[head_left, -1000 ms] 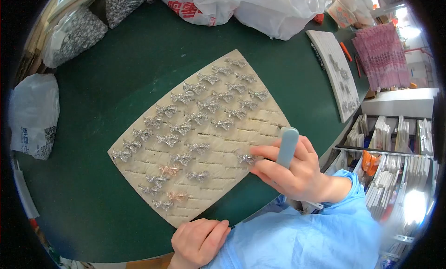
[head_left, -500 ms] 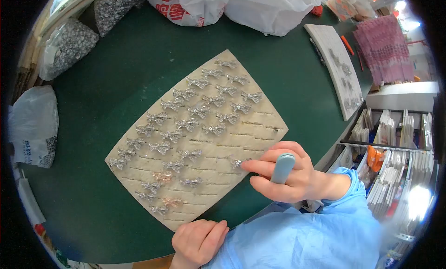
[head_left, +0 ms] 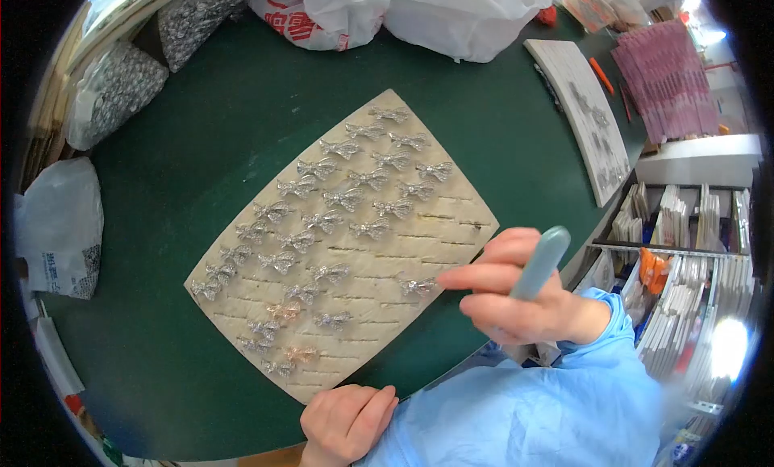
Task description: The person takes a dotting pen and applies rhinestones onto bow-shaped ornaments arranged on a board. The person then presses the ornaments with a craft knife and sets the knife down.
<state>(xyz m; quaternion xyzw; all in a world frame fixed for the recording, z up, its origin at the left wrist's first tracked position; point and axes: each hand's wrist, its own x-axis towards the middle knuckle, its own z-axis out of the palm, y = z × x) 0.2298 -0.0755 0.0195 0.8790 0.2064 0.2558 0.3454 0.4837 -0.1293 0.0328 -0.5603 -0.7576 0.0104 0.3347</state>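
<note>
A cream display board (head_left: pixel 451 241) with rows of slits lies tilted on the green table, holding several silver bow-shaped ornaments (head_left: pixel 345 198) and a few rose-gold ones (head_left: pixel 301 355). My right hand (head_left: pixel 524 293) is closed around a pale teal tool (head_left: pixel 542 261) with a rounded upper end; its working end is hidden by the fingers. One silver bow (head_left: pixel 418 287) stands alone near the board's right edge, beside my index fingertip. My left hand (head_left: pixel 348 423) rests with curled fingers at the board's bottom corner, and nothing shows in it.
A second pale board (head_left: pixel 582 116) with silver pieces lies at right, near an orange stick (head_left: pixel 601 76) and pink sheets (head_left: pixel 667 80). White plastic bags (head_left: pixel 476 19) line the back. Bags of silver pieces (head_left: pixel 117 92) sit at left. Racks of packed cards (head_left: pixel 676 225) stand at right.
My right hand has drawn slightly up and right, away from the lone silver bow, which now shows fully. The teal tool has tilted to the right. My left hand stays almost still.
</note>
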